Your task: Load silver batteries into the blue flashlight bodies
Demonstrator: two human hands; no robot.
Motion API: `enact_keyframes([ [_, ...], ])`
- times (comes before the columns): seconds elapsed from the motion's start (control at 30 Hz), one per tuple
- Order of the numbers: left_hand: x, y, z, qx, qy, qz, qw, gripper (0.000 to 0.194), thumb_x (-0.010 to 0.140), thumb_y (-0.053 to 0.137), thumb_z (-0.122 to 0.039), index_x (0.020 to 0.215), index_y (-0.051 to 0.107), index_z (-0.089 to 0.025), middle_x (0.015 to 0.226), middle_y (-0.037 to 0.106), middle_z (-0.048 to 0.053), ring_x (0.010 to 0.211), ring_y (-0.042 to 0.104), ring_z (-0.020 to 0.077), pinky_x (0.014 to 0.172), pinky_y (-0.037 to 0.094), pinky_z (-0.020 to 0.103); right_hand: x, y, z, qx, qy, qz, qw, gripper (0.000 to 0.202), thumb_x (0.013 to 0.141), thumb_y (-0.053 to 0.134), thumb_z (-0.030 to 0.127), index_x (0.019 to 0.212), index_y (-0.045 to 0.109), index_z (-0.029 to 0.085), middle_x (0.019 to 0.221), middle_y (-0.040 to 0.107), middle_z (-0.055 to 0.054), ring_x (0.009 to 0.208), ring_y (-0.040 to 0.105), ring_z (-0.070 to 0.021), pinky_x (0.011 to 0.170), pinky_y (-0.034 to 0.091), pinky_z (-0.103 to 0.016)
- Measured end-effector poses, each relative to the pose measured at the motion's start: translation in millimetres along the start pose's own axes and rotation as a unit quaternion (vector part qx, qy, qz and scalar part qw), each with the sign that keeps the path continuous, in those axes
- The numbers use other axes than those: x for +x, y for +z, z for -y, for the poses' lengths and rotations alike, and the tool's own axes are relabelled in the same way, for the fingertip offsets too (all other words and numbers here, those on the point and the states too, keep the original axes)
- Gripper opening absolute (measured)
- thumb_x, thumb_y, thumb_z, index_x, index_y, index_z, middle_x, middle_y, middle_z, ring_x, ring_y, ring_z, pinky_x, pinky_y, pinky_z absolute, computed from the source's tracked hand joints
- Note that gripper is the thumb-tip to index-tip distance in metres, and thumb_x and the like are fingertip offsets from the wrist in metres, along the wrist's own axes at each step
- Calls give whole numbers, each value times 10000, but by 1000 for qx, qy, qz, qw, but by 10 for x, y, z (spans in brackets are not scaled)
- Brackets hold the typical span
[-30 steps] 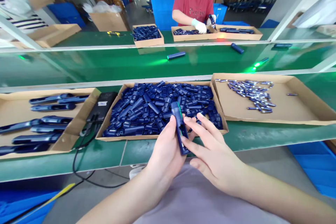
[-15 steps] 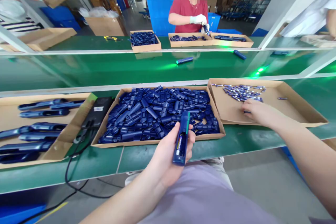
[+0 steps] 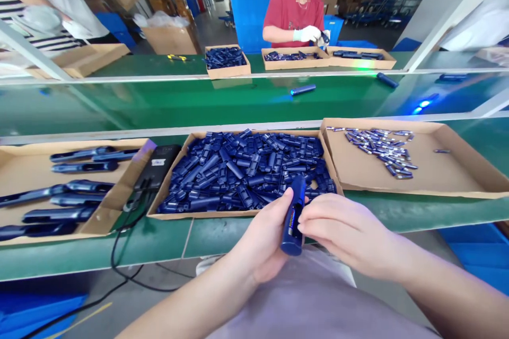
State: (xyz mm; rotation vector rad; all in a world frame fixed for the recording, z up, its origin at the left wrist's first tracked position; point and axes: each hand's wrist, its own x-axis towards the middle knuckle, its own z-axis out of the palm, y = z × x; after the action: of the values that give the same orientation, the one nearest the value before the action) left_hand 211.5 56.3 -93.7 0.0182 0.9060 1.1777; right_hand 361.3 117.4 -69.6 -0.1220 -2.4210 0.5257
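My left hand is wrapped round a dark blue flashlight-like tube, tilted upright above the table's near edge. Its side compartment faces up, and a battery with a coloured label shows inside. My right hand pinches at that compartment from the right, its fingertips touching the opening. The small battery between those fingers is mostly hidden by them. Just beyond my hands lies a cardboard tray heaped with blue plastic covers. To its right, another cardboard tray has many small batteries.
At left, a cardboard tray contains several blue tubes; a black power bank with cables stands beside it. Behind a white rail, a green belt carries lit tubes. Across it, a person in red works with gloved hands.
My right hand has come from the battery tray to the tube in my left hand. The lights on the belt have turned from green to blue, and its tubes appear further right.
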Motion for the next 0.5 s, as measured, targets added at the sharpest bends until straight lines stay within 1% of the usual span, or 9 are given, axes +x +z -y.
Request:
enact_keyframes([
  [0.07, -12, 9, -9, 16, -9, -6, 1000, 319, 914, 584, -404, 871, 656, -96, 719, 611, 53, 600, 552, 119, 597, 458, 241, -45, 31, -46, 21, 1, -18, 1000, 165, 995, 471, 155, 976, 634, 150, 975, 686, -45, 917, 609, -128, 851, 517, -238],
  [0.1, -17, 12, -11, 21, -17, -7, 1000, 328, 918, 574, -405, 884, 662, -91, 725, 614, 61, 611, 561, 128, 605, 469, 250, -72, 37, -74, 42, 9, -16, 999, 165, 998, 470, 161, 986, 634, 148, 979, 686, -43, 920, 608, -122, 861, 514, -231],
  [0.17, -20, 13, -5, 22, -27, -1, 999, 331, 919, 574, -398, 867, 663, -84, 721, 610, 66, 612, 563, 129, 601, 475, 250, -109, 57, -104, 75, 25, 0, 997, 179, 1002, 471, 171, 1012, 648, 149, 1002, 684, -39, 924, 604, -114, 870, 509, -223],
  [0.27, -14, 0, 5, 5, -39, 2, 999, 311, 887, 629, -375, 777, 639, -84, 678, 578, 45, 565, 526, 99, 554, 453, 217, -91, 114, -72, 87, 52, 36, 994, 203, 1004, 472, 189, 1036, 671, 161, 1036, 682, -31, 960, 600, -112, 897, 499, -222],
  [0.33, -14, -13, -8, -16, -43, -9, 999, 280, 872, 657, -352, 782, 631, -89, 680, 565, 32, 552, 507, 77, 522, 424, 183, -59, 113, -51, 73, 100, 52, 991, 192, 1001, 496, 242, 1067, 670, 197, 1053, 684, -11, 967, 613, -107, 886, 504, -212],
  [0.4, -21, -24, -44, -29, -45, -10, 998, 271, 894, 627, -357, 855, 642, -90, 685, 555, 30, 538, 483, 66, 478, 375, 155, -79, 22, -119, 19, 149, 42, 988, 222, 1006, 484, 329, 1095, 668, 240, 1075, 684, -6, 974, 629, -121, 867, 513, -228],
  [0.43, -27, -27, -69, -35, -45, -6, 998, 288, 915, 591, -368, 907, 645, -86, 687, 549, 35, 533, 471, 65, 459, 349, 147, -127, -61, -209, -38, 176, 15, 984, 251, 1009, 461, 357, 1088, 671, 245, 1085, 681, -19, 985, 632, -142, 872, 512, -254],
  [0.47, -34, -29, -94, -41, -46, 1, 998, 316, 936, 551, -380, 957, 642, -77, 691, 544, 42, 535, 466, 68, 446, 329, 142, -204, -166, -340, -114, 223, -9, 968, 278, 1010, 433, 367, 1079, 672, 241, 1095, 676, -36, 1005, 628, -166, 888, 505, -286],
  [0.5, -40, -29, -118, -47, -47, 6, 998, 345, 951, 518, -388, 994, 634, -66, 692, 538, 48, 538, 460, 70, 438, 313, 138, -308, -284, -510, -195, 268, -31, 943, 302, 1005, 405, 351, 1057, 674, 223, 1107, 669, -63, 1038, 617, -200, 919, 487, -330],
])
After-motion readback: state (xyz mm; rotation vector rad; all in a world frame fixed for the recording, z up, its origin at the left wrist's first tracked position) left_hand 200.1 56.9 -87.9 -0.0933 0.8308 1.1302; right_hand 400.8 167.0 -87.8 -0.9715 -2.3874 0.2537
